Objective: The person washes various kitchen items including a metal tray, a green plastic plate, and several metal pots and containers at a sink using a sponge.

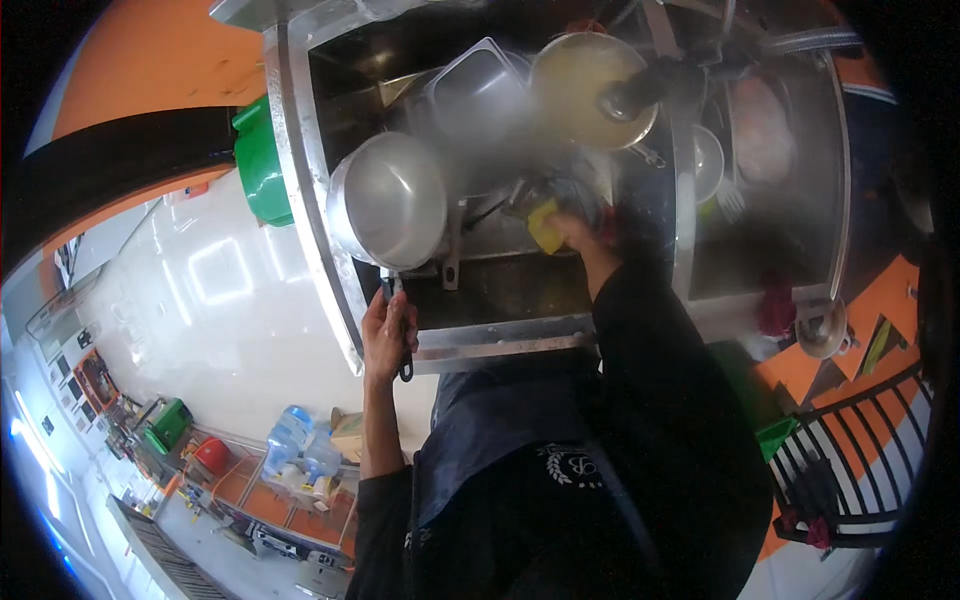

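My left hand (388, 335) grips the black handle of a metal saucepan (395, 200), whose shiny inside faces up over the left part of the sink (540, 342). In my right hand (576, 233) is a yellow sponge (545, 227), held low over the sink among wet dishes. A rectangular steel pan (478, 95) stands tilted behind the saucepan. To its right, a round pot (575, 85) holds cloudy yellowish liquid. A dark faucet head (640, 92) hangs over that pot. A haze blurs the middle of the view, so the dishes near the sponge are hard to make out.
A second basin on the right holds a white bowl (707, 163), a fork (731, 202) and a pinkish bundle (762, 130). A dark red cloth (777, 312) hangs at its front edge beside a metal strainer (822, 330). Left of the sink stands a green bin (262, 165).
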### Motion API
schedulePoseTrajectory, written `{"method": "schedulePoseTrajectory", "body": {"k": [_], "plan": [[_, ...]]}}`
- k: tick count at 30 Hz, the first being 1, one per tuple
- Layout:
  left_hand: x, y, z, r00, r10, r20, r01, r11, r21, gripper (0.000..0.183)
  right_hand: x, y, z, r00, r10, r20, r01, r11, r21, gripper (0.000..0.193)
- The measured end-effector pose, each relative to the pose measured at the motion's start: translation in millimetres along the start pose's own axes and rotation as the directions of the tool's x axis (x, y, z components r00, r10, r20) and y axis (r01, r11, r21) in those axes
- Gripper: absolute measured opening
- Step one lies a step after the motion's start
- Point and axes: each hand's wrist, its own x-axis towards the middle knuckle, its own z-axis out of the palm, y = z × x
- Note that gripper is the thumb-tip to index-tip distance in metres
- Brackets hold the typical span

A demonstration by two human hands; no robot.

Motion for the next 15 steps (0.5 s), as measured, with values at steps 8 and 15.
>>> {"method": "schedulePoseTrajectory", "body": {"k": [8, 15], "plan": [[8.9, -6.8, 9.2, 0.999, -0.010, 0.035, 0.009, 1.000, 0.018, 0.018, -1.3, 4.4, -1.5, 0.976, -0.051, 0.213, -0.151, 0.551, 0.821, 0.056], [5.5, -11.0, 9.4, 0.994, 0.026, 0.103, -0.028, 0.999, 0.019, 0.023, -61.5, -128.3, -53.4, 0.884, -0.350, 0.309, 0.320, 0.936, 0.144, 0.067]]}}
